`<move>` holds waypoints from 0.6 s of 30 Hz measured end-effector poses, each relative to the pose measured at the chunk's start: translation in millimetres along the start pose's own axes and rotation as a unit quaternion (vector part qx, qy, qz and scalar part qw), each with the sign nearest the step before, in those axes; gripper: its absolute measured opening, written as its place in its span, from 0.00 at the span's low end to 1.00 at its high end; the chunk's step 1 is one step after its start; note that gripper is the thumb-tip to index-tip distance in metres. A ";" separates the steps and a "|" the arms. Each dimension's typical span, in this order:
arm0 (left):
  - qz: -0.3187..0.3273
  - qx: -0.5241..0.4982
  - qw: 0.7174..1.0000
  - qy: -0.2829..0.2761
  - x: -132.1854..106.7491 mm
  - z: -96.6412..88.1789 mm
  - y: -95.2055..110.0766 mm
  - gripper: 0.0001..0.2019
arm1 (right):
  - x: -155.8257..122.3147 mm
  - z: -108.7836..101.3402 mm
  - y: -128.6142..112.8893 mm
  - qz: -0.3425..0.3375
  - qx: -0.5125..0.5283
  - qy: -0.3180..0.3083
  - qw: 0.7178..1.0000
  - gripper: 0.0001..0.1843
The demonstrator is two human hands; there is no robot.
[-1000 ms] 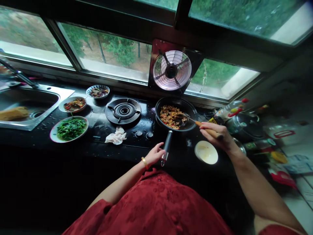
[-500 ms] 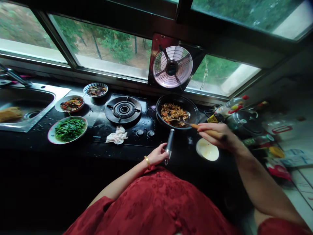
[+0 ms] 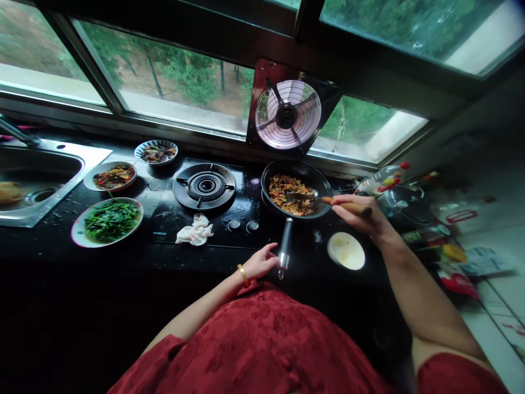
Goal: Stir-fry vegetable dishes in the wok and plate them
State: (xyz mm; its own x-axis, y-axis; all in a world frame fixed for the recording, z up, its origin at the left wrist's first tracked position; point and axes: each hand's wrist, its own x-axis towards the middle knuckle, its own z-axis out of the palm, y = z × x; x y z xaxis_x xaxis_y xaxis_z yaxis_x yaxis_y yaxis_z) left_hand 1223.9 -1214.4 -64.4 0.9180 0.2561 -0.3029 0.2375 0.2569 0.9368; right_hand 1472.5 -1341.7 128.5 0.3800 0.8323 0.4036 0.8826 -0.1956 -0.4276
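Observation:
A black frying pan with a chopped stir-fry in it sits on the right burner of a black gas hob. My right hand is closed round the wooden handle of a spatula, whose metal blade lies in the food. My left hand rests at the end of the pan handle, fingers curled loosely against it. A gold bangle is on that wrist.
The left burner is bare, with a crumpled white cloth in front. Three dishes of food stand left of the hob: greens, a red mix, a small bowl. A sink lies far left, an empty white bowl and bottles right, a fan behind.
My right hand swept the spatula from the pan's right side to its near edge and back into the food. The left hand stayed at the pan handle. The view drifted slightly.

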 end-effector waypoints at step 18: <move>-0.036 -0.080 0.996 0.032 -5.2 2.7 19.1 0.40 | -4.8 -38.9 -42.6 -0.038 0.000 -0.051 0.998 0.07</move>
State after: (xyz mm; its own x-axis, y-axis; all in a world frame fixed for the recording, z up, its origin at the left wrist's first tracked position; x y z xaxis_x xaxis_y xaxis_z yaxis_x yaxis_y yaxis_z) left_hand 1224.5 -1213.3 -44.6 0.8765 0.2895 -0.3846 0.2444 0.4207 0.8737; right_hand 1443.8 -1357.6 176.3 0.2823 0.8928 0.3511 0.9077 -0.1301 -0.3989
